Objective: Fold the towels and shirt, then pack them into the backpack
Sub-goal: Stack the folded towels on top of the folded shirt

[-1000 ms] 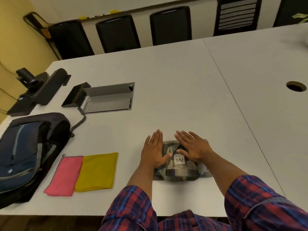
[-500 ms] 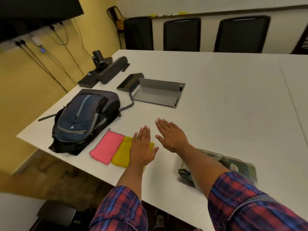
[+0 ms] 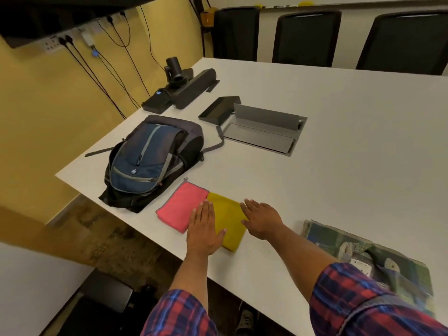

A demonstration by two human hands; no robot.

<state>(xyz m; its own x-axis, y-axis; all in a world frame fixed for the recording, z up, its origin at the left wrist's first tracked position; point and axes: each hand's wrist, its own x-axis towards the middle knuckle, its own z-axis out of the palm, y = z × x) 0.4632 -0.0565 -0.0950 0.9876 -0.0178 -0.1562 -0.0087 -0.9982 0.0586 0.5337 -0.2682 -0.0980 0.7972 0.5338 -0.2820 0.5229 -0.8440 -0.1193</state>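
Note:
A folded pink towel (image 3: 180,206) and a folded yellow towel (image 3: 229,215) lie side by side near the table's front edge. My left hand (image 3: 203,230) lies flat with straight fingers over the seam between them. My right hand (image 3: 261,219) hovers flat at the yellow towel's right edge. The folded green plaid shirt (image 3: 378,255) lies to the right, behind my right forearm. A blue and black backpack (image 3: 148,161) lies flat on the table's left corner, left of the pink towel.
The white table (image 3: 339,166) has an open grey cable box (image 3: 264,127) beyond the backpack. A black camera and speaker bar (image 3: 181,88) stand at the far left edge. Black chairs (image 3: 308,37) line the far side. The table edge runs just under my forearms.
Both hands left the folded shirt and moved left to the towels. The view swung left, so the shirt now sits at the right.

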